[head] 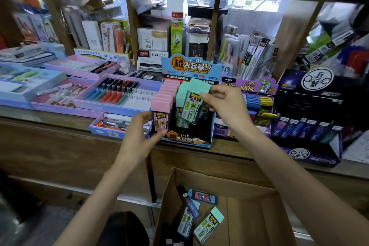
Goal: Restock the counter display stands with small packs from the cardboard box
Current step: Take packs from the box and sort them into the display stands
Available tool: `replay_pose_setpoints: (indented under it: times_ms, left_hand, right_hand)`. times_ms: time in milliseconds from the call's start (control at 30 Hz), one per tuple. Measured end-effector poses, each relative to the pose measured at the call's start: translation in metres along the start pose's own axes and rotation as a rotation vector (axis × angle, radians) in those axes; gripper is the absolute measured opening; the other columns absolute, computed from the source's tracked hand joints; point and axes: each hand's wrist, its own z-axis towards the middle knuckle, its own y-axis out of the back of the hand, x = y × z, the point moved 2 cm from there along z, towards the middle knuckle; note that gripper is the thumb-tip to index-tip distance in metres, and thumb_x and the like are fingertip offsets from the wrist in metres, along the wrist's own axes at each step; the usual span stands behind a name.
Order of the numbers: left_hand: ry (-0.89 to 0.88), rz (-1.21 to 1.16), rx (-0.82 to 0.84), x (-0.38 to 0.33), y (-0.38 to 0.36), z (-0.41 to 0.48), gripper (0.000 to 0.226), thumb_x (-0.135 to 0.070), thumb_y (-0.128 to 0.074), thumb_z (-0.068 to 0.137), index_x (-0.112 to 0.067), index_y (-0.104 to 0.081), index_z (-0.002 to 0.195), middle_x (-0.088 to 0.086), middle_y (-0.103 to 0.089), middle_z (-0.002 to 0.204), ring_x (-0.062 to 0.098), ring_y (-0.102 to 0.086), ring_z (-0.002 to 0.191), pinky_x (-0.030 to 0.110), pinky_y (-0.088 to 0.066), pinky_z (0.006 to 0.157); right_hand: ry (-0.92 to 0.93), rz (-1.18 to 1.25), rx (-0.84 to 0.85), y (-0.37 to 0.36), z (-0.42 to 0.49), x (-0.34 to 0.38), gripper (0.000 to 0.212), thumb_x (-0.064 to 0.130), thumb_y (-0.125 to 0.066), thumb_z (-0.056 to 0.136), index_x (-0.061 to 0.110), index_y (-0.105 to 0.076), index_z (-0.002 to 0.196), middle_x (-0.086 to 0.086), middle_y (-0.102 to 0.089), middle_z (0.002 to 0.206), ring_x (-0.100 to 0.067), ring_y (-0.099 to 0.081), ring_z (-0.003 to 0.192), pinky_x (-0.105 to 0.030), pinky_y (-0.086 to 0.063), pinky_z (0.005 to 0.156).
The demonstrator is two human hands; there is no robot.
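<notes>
Pinching green pack in right hand, centre of frame: thumb + fingertips curled on its upper right edge, holding it tilted over the green row of the stand on the counter. Hard to separate pack's lower corner from the dark slot behind.

Cupping left hand round stand's left front corner, just left of centre: fingers bent beside front pink pack, thumb tip at its foot. Can't tell whether gripping pack, gripping stand, or only touching.

Seeing only the tops of the pink row behind that front one.

Bottom centre: box open, cut off by frame edge, w/ loose packs lying inside, two green, one blue, one dark. Further bits at the bottom edge too small to ID.

Right of centre: purple stand, partly hidden behind right wrist.

Blurred toward frame edges, esp. upper shelves.
</notes>
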Motion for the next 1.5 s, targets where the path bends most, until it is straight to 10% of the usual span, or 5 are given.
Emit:
replay_pose_setpoints:
  times_ms: [400,867,1167,1500]
  left_hand:
    - [-0.048,0.151,-0.004,0.014,-0.008,0.005,0.052,-0.023,-0.073,0.08,-0.01,-0.048,0.124,0.008,-0.055,0.121,0.022,-0.054,0.111,0.037,-0.047,0.087]
    - [-0.024,0.155,0.011,0.018,-0.008,0.004,0.051,-0.022,-0.072,0.081,-0.011,-0.049,0.125,0.007,-0.05,0.123,0.021,-0.054,0.111,0.035,-0.046,0.086]
    - [-0.033,0.183,0.016,0.015,-0.005,0.002,0.051,-0.02,-0.071,0.082,-0.009,-0.048,0.127,0.009,-0.049,0.124,0.021,-0.05,0.115,0.028,-0.039,0.09]
    - [-0.221,0.015,0.176,-0.006,-0.033,-0.072,0.024,-0.016,-0.068,0.084,-0.018,-0.057,0.106,-0.008,-0.053,0.101,0.002,-0.059,0.087,0.015,-0.043,0.075]
  right_hand:
    - [0.031,-0.166,0.093,-0.037,-0.001,-0.017,0.025,0.016,-0.065,0.087,0.01,-0.068,0.11,-0.001,-0.071,0.103,-0.008,-0.064,0.086,-0.028,-0.054,0.08]
    - [0.126,-0.393,0.11,-0.04,0.0,-0.014,0.025,0.021,-0.065,0.087,-0.003,-0.069,0.091,-0.017,-0.069,0.087,-0.029,-0.063,0.082,-0.041,-0.051,0.078]
    - [0.142,-0.793,0.034,-0.043,-0.005,-0.034,0.039,0.04,-0.054,0.092,0.006,-0.069,0.081,-0.008,-0.067,0.072,-0.023,-0.062,0.067,-0.037,-0.054,0.066]
    - [0.237,-0.523,0.083,0.012,-0.067,-0.035,0.018,0.023,-0.06,0.09,0.012,-0.067,0.103,0.001,-0.068,0.092,-0.006,-0.059,0.083,-0.013,-0.047,0.076]
